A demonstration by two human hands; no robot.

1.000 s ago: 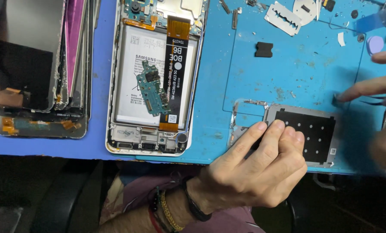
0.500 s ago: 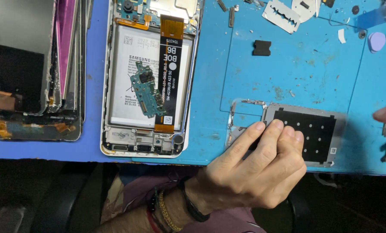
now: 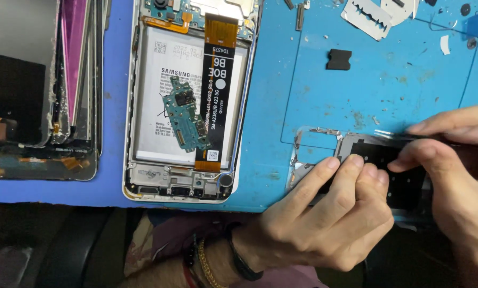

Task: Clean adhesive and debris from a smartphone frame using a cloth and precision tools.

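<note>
Head view: left hand point(image 3: 329, 224) fingers press down on the plate point(image 3: 404, 176), pinning it to the worktop point(image 3: 388, 85); right hand point(image 3: 457, 176) fingers pinch its edge.

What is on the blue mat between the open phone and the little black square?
Nothing but bare blue mat. In the head view, the stretch from the open phone to the black square holds only faint smudges.

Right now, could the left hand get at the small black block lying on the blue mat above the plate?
Probably yes. The left hand presses the metal plate, and the black block lies apart on bare blue mat, nothing between; it must let go first.
</note>
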